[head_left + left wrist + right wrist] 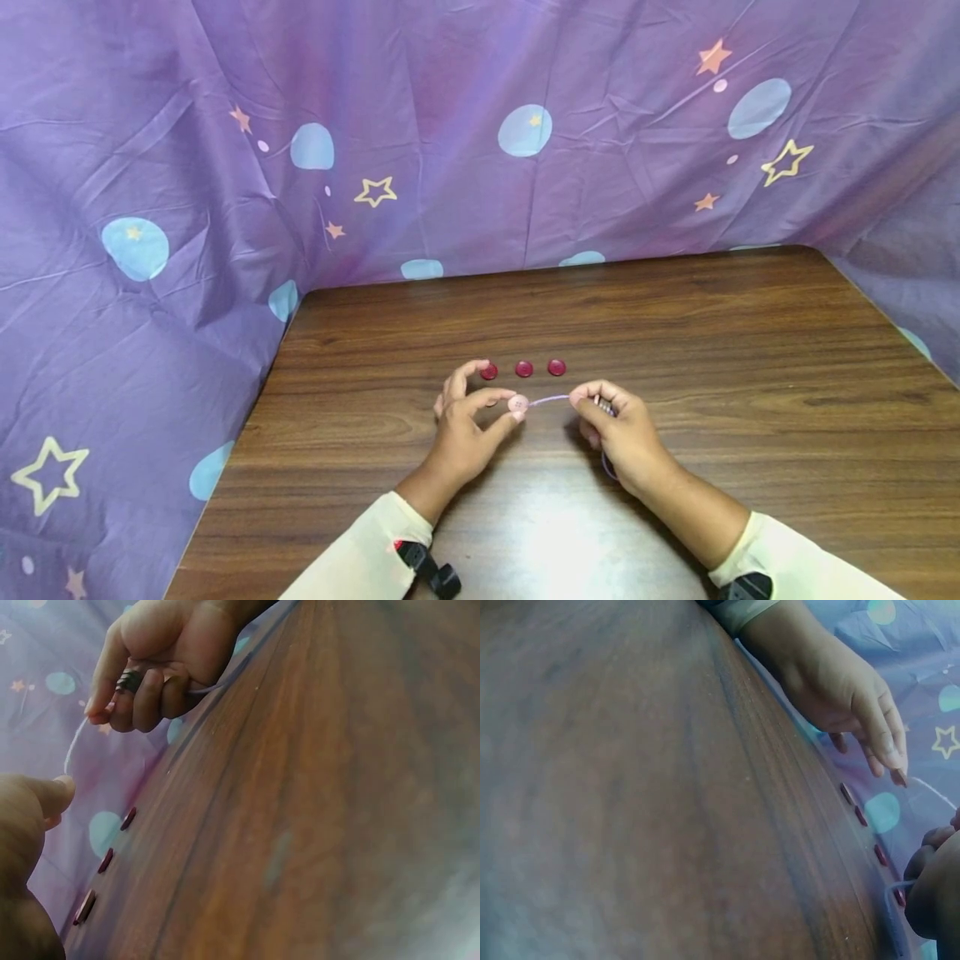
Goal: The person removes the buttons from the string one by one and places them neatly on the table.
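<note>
My left hand (462,432) pinches a pale pink button (518,404) with several small holes between thumb and forefinger, above the table. A thin purple cord (550,400) runs from that button to my right hand (628,435), whose thumb and forefinger pinch it. Against the right hand's curled fingers sits a small stack of discs (129,681), partly hidden. More cord hangs in a loop below that hand. Beyond the hands, three dark red buttons (524,368) lie in a row; the left hand's outer fingertips are right at the leftmost one.
The brown wood-grain table (750,375) reflects a bright glare near its front edge. A purple cloth (450,100) printed with stars and blue blobs hangs behind the table and along its sides. A dark strapped device (429,571) is on the left sleeve.
</note>
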Demonstrator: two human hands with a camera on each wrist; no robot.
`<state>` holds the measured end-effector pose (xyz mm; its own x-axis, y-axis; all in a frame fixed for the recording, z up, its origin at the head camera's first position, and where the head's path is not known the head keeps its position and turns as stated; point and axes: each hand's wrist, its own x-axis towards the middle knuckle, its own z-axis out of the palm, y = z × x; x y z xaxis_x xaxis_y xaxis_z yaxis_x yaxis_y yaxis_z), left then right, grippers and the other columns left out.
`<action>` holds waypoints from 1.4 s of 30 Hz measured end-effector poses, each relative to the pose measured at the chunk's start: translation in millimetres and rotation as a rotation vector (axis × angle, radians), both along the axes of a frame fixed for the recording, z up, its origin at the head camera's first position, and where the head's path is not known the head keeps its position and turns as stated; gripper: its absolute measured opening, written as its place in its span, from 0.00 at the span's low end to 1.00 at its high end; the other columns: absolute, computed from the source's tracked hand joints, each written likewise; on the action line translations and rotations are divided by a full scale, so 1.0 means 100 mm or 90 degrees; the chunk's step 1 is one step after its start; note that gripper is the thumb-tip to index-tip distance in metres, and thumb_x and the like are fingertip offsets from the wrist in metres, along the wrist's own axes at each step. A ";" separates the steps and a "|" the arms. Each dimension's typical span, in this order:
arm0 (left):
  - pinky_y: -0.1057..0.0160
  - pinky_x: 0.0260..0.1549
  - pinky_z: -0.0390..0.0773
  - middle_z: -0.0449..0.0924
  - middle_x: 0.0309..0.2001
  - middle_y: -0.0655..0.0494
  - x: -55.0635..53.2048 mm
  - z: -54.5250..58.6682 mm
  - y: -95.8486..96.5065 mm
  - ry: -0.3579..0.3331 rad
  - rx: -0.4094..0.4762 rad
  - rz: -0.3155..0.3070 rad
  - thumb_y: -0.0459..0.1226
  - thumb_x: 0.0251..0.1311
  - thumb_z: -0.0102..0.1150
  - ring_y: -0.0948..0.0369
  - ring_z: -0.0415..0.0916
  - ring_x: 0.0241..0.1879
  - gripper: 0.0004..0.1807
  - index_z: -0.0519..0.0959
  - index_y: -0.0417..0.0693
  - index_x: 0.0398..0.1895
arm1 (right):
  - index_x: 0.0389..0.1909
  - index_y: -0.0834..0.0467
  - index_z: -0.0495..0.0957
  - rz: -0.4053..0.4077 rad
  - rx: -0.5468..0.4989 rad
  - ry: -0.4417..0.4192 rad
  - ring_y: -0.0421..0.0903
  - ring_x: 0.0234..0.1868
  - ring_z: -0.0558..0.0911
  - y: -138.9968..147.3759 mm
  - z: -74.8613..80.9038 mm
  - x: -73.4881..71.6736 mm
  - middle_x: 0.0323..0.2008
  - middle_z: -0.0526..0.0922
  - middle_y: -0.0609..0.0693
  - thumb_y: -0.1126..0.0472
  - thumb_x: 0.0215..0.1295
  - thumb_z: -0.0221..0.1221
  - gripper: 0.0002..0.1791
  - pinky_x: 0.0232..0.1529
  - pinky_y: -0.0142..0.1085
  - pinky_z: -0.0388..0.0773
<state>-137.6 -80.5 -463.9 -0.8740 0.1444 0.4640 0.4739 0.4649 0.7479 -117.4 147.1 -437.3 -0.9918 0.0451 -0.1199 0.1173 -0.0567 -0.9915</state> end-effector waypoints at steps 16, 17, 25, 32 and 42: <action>0.20 0.75 0.48 0.64 0.82 0.43 -0.16 -0.03 -0.02 -0.111 -0.043 0.014 0.43 0.62 0.79 0.44 0.64 0.81 0.10 0.92 0.55 0.45 | 0.41 0.58 0.82 0.004 -0.015 -0.009 0.38 0.20 0.71 0.00 0.00 -0.02 0.21 0.75 0.41 0.69 0.75 0.62 0.04 0.23 0.29 0.69; 0.19 0.74 0.48 0.64 0.82 0.43 -0.17 -0.03 -0.02 -0.112 -0.047 0.015 0.43 0.62 0.80 0.44 0.65 0.81 0.10 0.92 0.55 0.45 | 0.43 0.58 0.81 -0.002 -0.025 -0.007 0.37 0.20 0.71 0.00 0.00 -0.02 0.22 0.76 0.41 0.71 0.74 0.62 0.05 0.23 0.29 0.69; 0.21 0.75 0.47 0.65 0.82 0.40 -0.17 0.02 0.02 -0.137 -0.063 0.027 0.44 0.62 0.79 0.42 0.62 0.83 0.11 0.92 0.54 0.46 | 0.57 0.63 0.66 -0.042 -0.059 -0.004 0.36 0.23 0.71 0.00 0.00 -0.04 0.29 0.74 0.39 0.78 0.74 0.53 0.16 0.24 0.26 0.68; 0.23 0.76 0.44 0.62 0.84 0.40 -0.18 0.03 0.07 -0.164 -0.075 0.031 0.45 0.63 0.79 0.28 0.49 0.85 0.11 0.92 0.56 0.47 | 0.58 0.57 0.61 -0.042 -0.069 -0.024 0.35 0.21 0.68 0.01 0.00 -0.05 0.29 0.71 0.40 0.70 0.84 0.49 0.11 0.23 0.26 0.65; 0.21 0.75 0.42 0.63 0.84 0.41 -0.22 0.04 0.15 -0.176 -0.096 0.057 0.47 0.62 0.79 0.30 0.48 0.86 0.11 0.93 0.57 0.46 | 0.55 0.54 0.58 -0.021 -0.091 -0.014 0.34 0.20 0.67 0.00 0.01 -0.05 0.30 0.74 0.41 0.63 0.87 0.47 0.07 0.23 0.26 0.62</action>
